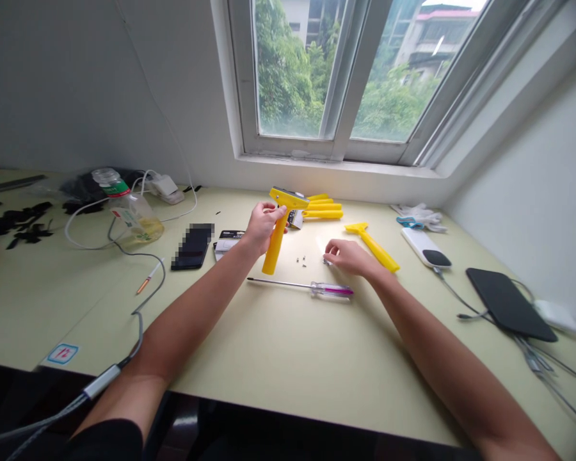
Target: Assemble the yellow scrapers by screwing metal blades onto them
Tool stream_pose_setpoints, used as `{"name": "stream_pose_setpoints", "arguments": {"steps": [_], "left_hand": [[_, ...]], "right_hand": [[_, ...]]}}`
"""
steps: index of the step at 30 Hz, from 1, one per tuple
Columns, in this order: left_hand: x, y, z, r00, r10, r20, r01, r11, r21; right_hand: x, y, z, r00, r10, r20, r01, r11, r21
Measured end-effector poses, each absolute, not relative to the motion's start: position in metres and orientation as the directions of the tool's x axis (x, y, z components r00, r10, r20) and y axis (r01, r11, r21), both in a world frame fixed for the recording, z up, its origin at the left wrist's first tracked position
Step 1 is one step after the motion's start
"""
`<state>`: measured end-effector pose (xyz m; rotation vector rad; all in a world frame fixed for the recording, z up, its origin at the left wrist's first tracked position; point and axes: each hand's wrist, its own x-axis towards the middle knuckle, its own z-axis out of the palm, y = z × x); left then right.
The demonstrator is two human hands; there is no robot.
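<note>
My left hand (263, 225) grips a yellow scraper (276, 240) by its neck, holding it upright above the table with its wide head at the top. Fingers curled together, my right hand (346, 255) reaches down to the tabletop; a tiny shiny piece shows at its fingertips, too small to name. Several small metal screws (303, 259) lie between the two hands. In front of them rests a screwdriver (329, 289) with a clear and pink handle, its tip pointing left. Another yellow scraper (377, 246) lies just behind my right hand.
More yellow scrapers (324, 210) are piled near the window wall. A black phone (192, 246) and a packet (229, 242) lie to the left, beyond them a leaning bottle (137, 214). At right are a white device (425, 248), a black device (509, 304), cables and gloves (422, 218).
</note>
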<state>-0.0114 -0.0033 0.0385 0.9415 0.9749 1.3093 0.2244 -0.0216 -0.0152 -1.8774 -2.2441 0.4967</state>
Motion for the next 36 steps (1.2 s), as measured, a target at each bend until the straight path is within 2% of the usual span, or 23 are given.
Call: {"name": "stream_pose_setpoints", "arguments": {"steps": [7,17,28,31,34,36], "left_hand": [[-0.01,-0.006,0.038,0.049,0.998,-0.039,-0.271,0.051,0.961],[-0.008,-0.002,0.03,0.077,0.997,0.005,-0.28,0.017,0.96],[-0.003,-0.005,0.024,0.108,0.994,-0.007,-0.177,0.026,0.984],[-0.001,-0.006,0.023,0.11,0.994,0.013,-0.101,-0.002,0.995],[0.002,-0.009,0.024,0.115,0.99,0.076,-0.019,-0.075,0.997],[0.003,-0.013,0.025,0.144,0.983,0.117,0.018,-0.121,0.992]], "right_hand": [[0.227,-0.022,-0.013,-0.364,0.928,-0.083,0.879,0.313,-0.36],[0.225,-0.022,-0.02,-0.409,0.908,-0.092,0.871,0.358,-0.335],[0.215,-0.026,-0.023,-0.503,0.863,0.042,0.804,0.485,-0.345],[0.217,-0.027,-0.012,-0.479,0.868,0.13,0.783,0.489,-0.385],[0.22,-0.032,0.008,-0.37,0.853,0.369,0.712,0.515,-0.477],[0.22,-0.037,0.023,-0.271,0.808,0.523,0.674,0.547,-0.496]]}}
